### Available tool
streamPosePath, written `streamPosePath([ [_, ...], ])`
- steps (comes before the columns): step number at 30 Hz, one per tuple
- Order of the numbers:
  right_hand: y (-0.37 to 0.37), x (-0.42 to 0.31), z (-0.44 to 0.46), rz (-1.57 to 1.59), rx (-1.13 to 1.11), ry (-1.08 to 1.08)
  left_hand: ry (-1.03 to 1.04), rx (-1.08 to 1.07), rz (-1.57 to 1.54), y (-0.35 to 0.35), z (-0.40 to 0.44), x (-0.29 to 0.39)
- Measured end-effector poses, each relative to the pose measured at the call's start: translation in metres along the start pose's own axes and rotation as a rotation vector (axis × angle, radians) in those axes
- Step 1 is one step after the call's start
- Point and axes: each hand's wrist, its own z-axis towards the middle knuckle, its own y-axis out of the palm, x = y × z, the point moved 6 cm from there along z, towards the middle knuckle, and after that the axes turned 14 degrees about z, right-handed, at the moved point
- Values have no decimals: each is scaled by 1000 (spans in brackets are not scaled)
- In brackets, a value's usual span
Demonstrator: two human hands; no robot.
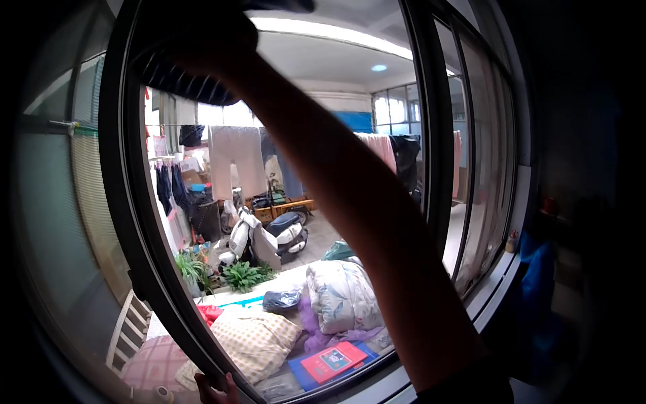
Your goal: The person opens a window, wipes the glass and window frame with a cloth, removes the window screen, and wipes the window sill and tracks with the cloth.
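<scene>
My right arm stretches up across the view from the lower right. At the upper left, my right hand (219,64), dark against the light, presses a dark striped cloth (192,86) to the window pane beside the frame. Shadow hides most of its fingers. Low down, my left hand (217,389) shows only its fingertips, curled at the lower part of the dark window frame (151,262). The rest of that hand is out of view.
Beyond the glass lie a checked pillow (252,343), a bundled quilt (343,296) and a red booklet (333,361). Farther back are potted plants (245,276), a white scooter (289,232) and hanging laundry (235,158). A small bottle (512,241) stands on the right sill.
</scene>
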Motion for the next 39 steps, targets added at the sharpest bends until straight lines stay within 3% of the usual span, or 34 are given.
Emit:
streamPosePath([
  [1, 2, -32, -22, -71, 0, -27, 65, 95, -23, -2, -1, 2],
  [7, -21, -156, -156, -56, -228, -85, 99, 142, -20, -9, -2, 11],
  [9, -6, -135, -189, -400, -477, -373, 120, 79, -45, -10, -2, 11],
  [11, -32, -98, -183, -274, -612, -270, 115, 104, -70, -20, 0, 34],
  [12, -70, -72, -165, 94, -559, 28, 112, 119, -79, -25, 0, 41],
  [13, -86, -46, -171, -88, -456, -222, 223, 212, -60, -24, 1, 40],
  [14, -101, 0, -179, -157, -497, -59, 197, 195, -34, -12, 9, 27],
  [16, -169, 54, -201, -573, -352, 346, 133, 141, 22, 0, 15, 4],
  [18, -228, 86, -226, -725, -82, 213, 100, 69, 28, 2, 12, 3],
  [19, -245, 106, -250, -997, -68, 166, 95, 54, 33, 2, 12, 3],
  [21, -241, 95, -256, -857, -18, 319, 124, 55, 14, 2, 13, 2],
  [24, -176, 51, -279, -902, -131, 234, 130, 63, -13, -1, 12, 5],
  [26, -109, -48, -262, -435, -106, 253, 118, 65, -20, 1, 9, 0],
  [29, -80, -160, -254, 168, -183, 505, 106, 119, -29, 5, 9, 0],
  [30, -65, -205, -268, 38, -249, -40, 102, 116, -41, 5, 9, -1],
  [33, -86, -200, -278, 974, -311, 390, 114, 119, 3, -2, 11, 1],
  [34, -85, -187, -294, 670, -408, 250, 140, 119, 57, -6, 12, 2],
  [35, -90, -168, -309, 405, -284, 88, 154, 123, 108, -8, 13, 4],
  [36, -111, -146, -301, 296, -584, 248, 164, 100, 72, -5, 14, 6],
  [37, -138, -115, -315, 273, -390, 287, 170, 77, 40, -4, 15, 6],
  [39, -191, -63, -341, -245, -353, 547, 202, 20, 21, -5, 14, 4],
])
